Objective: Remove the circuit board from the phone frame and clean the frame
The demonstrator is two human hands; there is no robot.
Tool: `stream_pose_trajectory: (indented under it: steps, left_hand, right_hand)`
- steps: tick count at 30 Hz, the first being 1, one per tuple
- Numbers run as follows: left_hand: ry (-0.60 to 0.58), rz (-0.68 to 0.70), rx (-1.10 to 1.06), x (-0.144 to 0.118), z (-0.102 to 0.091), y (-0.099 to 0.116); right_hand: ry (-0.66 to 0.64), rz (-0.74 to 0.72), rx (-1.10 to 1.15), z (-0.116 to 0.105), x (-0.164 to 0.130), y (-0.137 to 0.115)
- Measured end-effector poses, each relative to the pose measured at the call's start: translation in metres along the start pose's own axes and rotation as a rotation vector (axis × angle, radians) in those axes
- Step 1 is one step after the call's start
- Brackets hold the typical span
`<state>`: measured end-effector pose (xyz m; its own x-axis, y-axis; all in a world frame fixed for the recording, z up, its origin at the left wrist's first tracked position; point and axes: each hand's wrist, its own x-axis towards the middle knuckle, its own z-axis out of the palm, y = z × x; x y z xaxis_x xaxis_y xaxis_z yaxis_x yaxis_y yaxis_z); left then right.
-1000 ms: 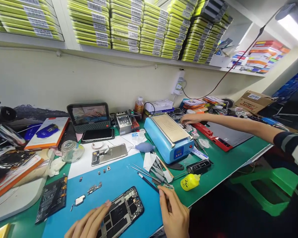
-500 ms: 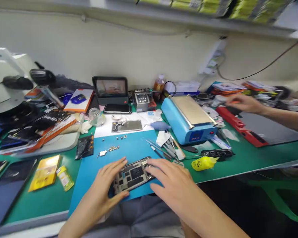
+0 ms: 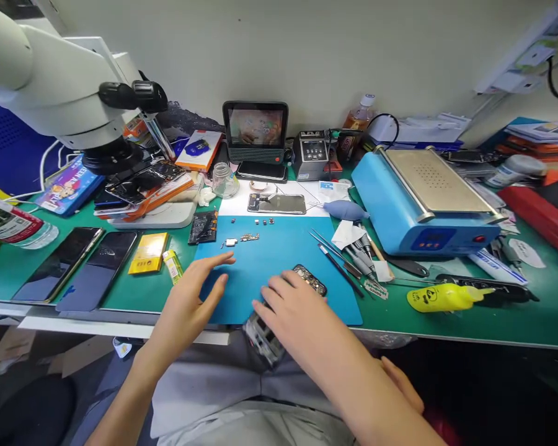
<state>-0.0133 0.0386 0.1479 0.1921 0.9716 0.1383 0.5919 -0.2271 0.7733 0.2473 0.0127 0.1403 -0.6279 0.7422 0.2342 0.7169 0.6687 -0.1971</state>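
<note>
My right hand (image 3: 291, 310) lies over an opened phone frame (image 3: 264, 342), its fingers curled across the middle. The frame slants over the front edge of the blue mat (image 3: 270, 263), and its far end shows small metal parts. My hand hides its centre. To the left, my left hand (image 3: 193, 294) hovers with thumb and fingers apart, holding nothing. Beyond the hands lie a small circuit board (image 3: 250, 237), a silver metal piece (image 3: 231, 242) and several tiny parts. A phone screen panel (image 3: 279, 204) rests on white paper farther back.
Tweezers (image 3: 328, 243) and other slim tools lie right of my right hand, near a yellow bottle (image 3: 444, 298). A blue heating plate machine (image 3: 400, 210) stands at right, a microscope (image 3: 88, 105) at left. Two dark phones lie left, including one phone (image 3: 100, 266) nearest the yellow box (image 3: 149, 253).
My left hand has come off the phone frame and moved left. The frame has turned to a steeper slant under my right hand. My view has swung left; another person's hand has left it.
</note>
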Motion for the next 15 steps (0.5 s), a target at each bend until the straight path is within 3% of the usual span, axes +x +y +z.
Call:
stream_pose_trajectory:
  steps: [4,7,12,15]
  left_hand:
    - [0.018,-0.053,-0.009,0.000,0.008,-0.008]
    - [0.032,-0.050,0.003,-0.002,0.011,-0.011]
    - [0.056,0.001,0.037,-0.004,0.015,-0.018]
    - [0.054,0.019,0.057,-0.006,0.015,-0.020]
  right_hand:
    - [-0.094,-0.090,0.038,-0.007,-0.013,0.007]
    - [-0.089,-0.080,0.150,-0.017,-0.026,0.014]
    - [0.042,0.138,0.430,-0.020,-0.049,-0.007]
    - [0.194,0.322,0.641,-0.019,-0.066,-0.027]
